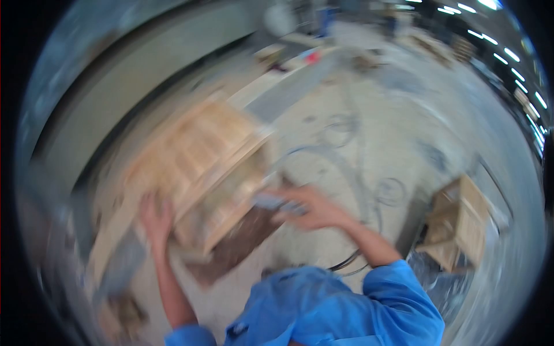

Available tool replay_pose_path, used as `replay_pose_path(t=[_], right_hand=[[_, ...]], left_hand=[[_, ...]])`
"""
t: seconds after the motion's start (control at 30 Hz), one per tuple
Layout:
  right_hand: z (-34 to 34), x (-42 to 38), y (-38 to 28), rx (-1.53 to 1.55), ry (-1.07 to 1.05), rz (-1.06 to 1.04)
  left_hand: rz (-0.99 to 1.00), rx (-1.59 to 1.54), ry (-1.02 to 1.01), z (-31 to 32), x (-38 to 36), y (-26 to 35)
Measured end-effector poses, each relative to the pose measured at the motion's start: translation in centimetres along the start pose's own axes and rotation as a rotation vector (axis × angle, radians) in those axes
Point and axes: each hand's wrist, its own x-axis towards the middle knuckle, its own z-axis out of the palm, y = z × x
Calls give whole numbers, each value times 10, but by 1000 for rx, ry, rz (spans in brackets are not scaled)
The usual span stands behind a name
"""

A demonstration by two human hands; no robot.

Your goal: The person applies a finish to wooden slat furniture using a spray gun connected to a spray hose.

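Observation:
A light wooden frame, box-like with an open side and slats across its top (199,138), lies in front of me on a long board, blurred by motion. Against its near left end rests my left hand (156,219), fingers stretched out over the wood. My right hand (309,209) is wrapped round a grey metallic hand tool (280,203), whose kind I cannot tell. The tool's front end points at the frame's right lower edge. Below the frame shows a dark brown panel (245,242).
To the right on the floor stands a small wooden cabinet-like piece (461,225). Dark hoses (346,262) run near my right side, and cables (340,130) loop over the concrete floor. A long beige machine or bench side (156,69) borders the left. Stacked wood (430,49) stands farther back.

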Motion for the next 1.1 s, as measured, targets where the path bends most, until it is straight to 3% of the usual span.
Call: replay_pose_path(t=[0.17,0.27,0.47,0.53,0.63,0.7,0.87,0.93,1.03,1.07,1.1], right_hand=[[-23,-31,28,23,76,170],[-2,-49,52,129,-33,236],[57,-51,76,251,-88,187],[63,-35,80,262,-86,184],[79,-7,90,290,-55,213],[93,12,100,255,71,145],[128,59,136,223,184,273],[147,74,156,197,342,214],[155,99,159,265,363,348],[150,109,159,245,414,226],[149,117,158,242,413,236]], left_hand=[[-220,158,-104,-10,2,36],[-241,177,-188,-7,0,43],[-174,187,-211,-18,5,34],[-11,128,-228,-26,10,24],[19,117,-198,-27,11,23],[10,114,-187,-26,10,25],[-33,116,-159,-27,13,34],[-24,122,-172,-33,15,42],[-48,89,-175,-41,21,48],[-88,49,-172,-42,23,50],[-89,44,-182,-43,23,53]])
